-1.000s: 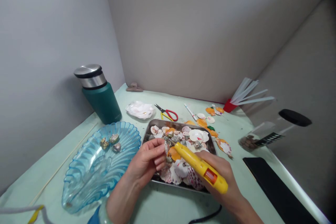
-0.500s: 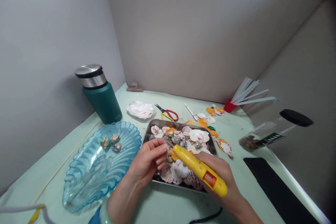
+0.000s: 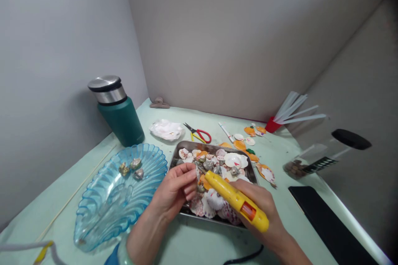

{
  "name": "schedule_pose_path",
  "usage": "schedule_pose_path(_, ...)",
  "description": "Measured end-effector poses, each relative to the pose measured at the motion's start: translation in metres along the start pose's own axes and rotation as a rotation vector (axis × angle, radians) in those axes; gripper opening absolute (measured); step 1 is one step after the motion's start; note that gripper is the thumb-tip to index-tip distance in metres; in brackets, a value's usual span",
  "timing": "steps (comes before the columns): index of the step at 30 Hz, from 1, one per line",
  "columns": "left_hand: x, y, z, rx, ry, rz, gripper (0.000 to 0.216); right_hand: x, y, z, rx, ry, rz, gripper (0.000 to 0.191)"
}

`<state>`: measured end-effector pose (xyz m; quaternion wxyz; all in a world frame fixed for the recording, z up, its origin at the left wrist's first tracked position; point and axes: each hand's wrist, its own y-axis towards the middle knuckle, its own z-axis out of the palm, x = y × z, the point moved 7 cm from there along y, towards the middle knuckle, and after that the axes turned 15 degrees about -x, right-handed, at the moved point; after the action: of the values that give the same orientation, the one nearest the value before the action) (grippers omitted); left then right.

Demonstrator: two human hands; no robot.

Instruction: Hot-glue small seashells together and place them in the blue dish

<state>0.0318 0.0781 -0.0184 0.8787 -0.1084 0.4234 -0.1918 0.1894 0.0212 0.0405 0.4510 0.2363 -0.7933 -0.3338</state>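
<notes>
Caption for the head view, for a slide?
Right hand aims yellow glue gun at left hand, fingers pinched, above metal tray of shells.

A pale green counter (image 3: pixel 199 244) bears a blue shell-shaped glass dish (image 3: pixel 102 211), rectangular steel tray (image 3: pixel 173 160), teal flask (image 3: pixel 122 122) and red-handled scissors (image 3: pixel 199 133).

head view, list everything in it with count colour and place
flask: 1, teal, steel lid, back left
dish: 1, clear blue, front left
dish shells: 3, greyish, in dish
tray: 1, metal, centre
tray shells: many, white, orange, pink, in tray
loose shells: several, orange and white, right of tray
scissors: 1, red and yellow, behind tray
glue sticks: several, clear, back right
jar: 1, clear, black lid, right
glue gun: 1, yellow, gripped over tray
held shell: 1, pale, at gun's nozzle
left hand: 1, pinching held shell
right hand: 1, gripping glue gun
</notes>
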Motion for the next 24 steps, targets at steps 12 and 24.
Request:
schedule_pose_path(12,-0.0015,-0.0016,-0.0015,-0.036,0.004,-0.004,0.024,0.0014,0.0032,0.0007,-0.005,0.016,0.006,0.029)
schedule_pose_path(24,-0.0012,-0.0013,-0.0018,-0.052,0.004,-0.029,0.025,-0.0002,-0.0002,0.0022,0.008,0.014,-0.007,0.029)
